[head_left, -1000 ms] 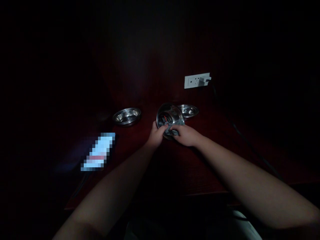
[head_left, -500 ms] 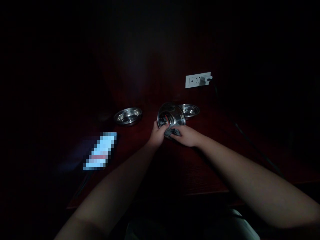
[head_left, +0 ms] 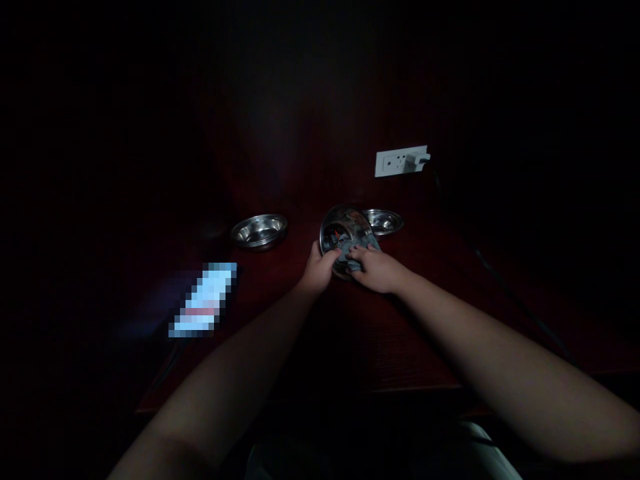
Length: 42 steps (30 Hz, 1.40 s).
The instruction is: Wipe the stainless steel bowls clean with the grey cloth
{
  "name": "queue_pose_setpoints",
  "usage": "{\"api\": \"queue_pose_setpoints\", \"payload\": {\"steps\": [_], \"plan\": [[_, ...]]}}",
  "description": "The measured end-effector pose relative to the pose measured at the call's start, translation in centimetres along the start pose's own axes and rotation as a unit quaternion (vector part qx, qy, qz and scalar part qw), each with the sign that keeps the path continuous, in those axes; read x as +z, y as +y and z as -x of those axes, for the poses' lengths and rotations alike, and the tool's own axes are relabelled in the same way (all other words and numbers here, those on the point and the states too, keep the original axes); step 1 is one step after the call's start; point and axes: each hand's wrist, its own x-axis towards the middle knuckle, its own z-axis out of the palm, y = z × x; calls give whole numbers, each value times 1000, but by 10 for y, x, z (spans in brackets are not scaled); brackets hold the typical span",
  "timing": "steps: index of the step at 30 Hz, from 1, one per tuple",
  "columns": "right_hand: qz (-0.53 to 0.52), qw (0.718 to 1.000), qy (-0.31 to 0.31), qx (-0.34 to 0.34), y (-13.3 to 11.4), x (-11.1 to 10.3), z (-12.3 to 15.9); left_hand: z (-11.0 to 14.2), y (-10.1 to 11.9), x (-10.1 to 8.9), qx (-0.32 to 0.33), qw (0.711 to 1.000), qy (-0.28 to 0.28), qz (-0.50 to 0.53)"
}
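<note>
A shiny steel bowl (head_left: 350, 223) is tilted with its inside facing me, above the dark red table. My left hand (head_left: 319, 270) grips its left lower rim, the thumb lying over the inside. Pressed against the bowl's inner right side is a grey cloth (head_left: 356, 252), held under the fingers of my right hand (head_left: 379, 268). Those fingers are bent over the cloth and partly spread. Behind the bowl, to the right, a second steel bowl (head_left: 385, 222) is partly covered by it. Another steel bowl (head_left: 260, 230) stands to the left.
A lit, blurred-out phone-like screen (head_left: 204, 300) lies at the left. On the back wall is a white socket panel (head_left: 393, 162) with a plug in it, and a dark cable (head_left: 515, 293) runs along the right. The table's front edge (head_left: 410, 389) is near me; the surroundings are very dark.
My right hand has moved the cloth from the bowl's lower rim up over its inner right side, with the fingers spreading. The bowl has tilted slightly; my left hand keeps its grip.
</note>
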Motion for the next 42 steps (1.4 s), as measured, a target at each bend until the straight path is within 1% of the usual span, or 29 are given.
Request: {"api": "queue_pose_setpoints", "payload": {"steps": [3,7,11,14,16,18,21,30,36,42], "plan": [[20,1000,-6,2,0,1,0,-1,-2,-1,7,1000,-7,5],[21,1000,-2,3,2,0,0,0,-1,-1,10,1000,0,1],[16,1000,-3,12,2,-4,1,1,1,-1,9,1000,3,0],[-23,999,-22,18,-1,-10,2,1,1,-1,10,1000,7,-2],[-64,997,-33,4,-4,-13,3,1,0,-1,10,1000,11,-3],[-100,995,-24,-18,-6,-14,4,0,-1,-2,10,1000,15,-2],[-127,991,-9,-38,-9,-15,4,0,-2,-2,12,1000,16,-1],[-163,984,-17,-72,-13,-14,5,-2,-4,-2,13,1000,18,12],[-171,983,-16,-60,-11,-12,5,-4,-6,-2,8,999,29,15],[-175,983,-15,-50,-11,-12,5,-4,-7,-2,21,1000,19,10]]}}
